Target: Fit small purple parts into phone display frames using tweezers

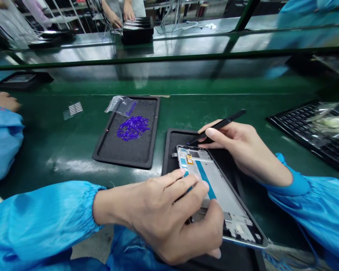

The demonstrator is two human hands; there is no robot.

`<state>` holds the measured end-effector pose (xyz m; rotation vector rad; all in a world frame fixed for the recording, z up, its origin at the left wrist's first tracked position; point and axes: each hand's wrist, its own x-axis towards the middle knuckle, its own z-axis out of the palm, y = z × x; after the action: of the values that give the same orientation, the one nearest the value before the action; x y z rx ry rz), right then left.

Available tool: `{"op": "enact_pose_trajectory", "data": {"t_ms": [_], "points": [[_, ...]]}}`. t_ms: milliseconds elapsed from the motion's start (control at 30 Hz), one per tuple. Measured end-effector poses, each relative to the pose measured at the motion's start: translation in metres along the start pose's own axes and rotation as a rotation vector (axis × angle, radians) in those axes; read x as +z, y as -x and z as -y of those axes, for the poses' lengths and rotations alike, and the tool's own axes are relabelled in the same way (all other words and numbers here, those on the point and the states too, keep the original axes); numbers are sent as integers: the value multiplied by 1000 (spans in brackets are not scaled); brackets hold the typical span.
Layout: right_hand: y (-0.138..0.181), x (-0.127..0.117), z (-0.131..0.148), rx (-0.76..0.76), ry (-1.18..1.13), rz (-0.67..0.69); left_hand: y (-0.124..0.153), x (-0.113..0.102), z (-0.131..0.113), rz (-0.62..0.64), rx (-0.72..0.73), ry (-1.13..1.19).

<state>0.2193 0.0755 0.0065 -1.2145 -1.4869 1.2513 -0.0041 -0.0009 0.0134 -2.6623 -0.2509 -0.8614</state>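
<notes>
My left hand (pixel 166 210) is closed on the near left side of an opened phone frame (pixel 226 188), with its fingertips over the inner face. Silver metal, blue strips and a small gold-coloured flex part show inside the frame. The phone frame is tilted above a black tray (pixel 169 150). My right hand (pixel 237 146) pinches black tweezers (pixel 224 122), pointing down and left. At the tweezers' tip, beside the frame's far edge, is a tiny purple piece (pixel 188 143).
Another black tray (pixel 101 150) holds a pile of small purple pieces (pixel 133 128) and a clear plastic bag (pixel 120 105). A small sheet of labels (pixel 75 108) lies left of it. At right is a black gridded tray (pixel 313 131). A co-worker's sleeve (pixel 4 139) is at left.
</notes>
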Motion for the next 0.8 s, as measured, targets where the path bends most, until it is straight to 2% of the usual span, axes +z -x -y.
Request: {"op": "enact_pose_trajectory", "data": {"t_ms": [133, 467, 700, 800], "points": [[0, 0, -1, -1, -1, -3, 0, 1, -1, -9, 0, -7], [-1, -2, -2, 22, -20, -12, -5, -1, 2, -52, -111, 76], [-1, -2, -2, 24, -26, -13, -3, 7, -1, -88, -10, 34], [-1, -2, -2, 21, -28, -6, -3, 8, -2, -61, 15, 15]]}}
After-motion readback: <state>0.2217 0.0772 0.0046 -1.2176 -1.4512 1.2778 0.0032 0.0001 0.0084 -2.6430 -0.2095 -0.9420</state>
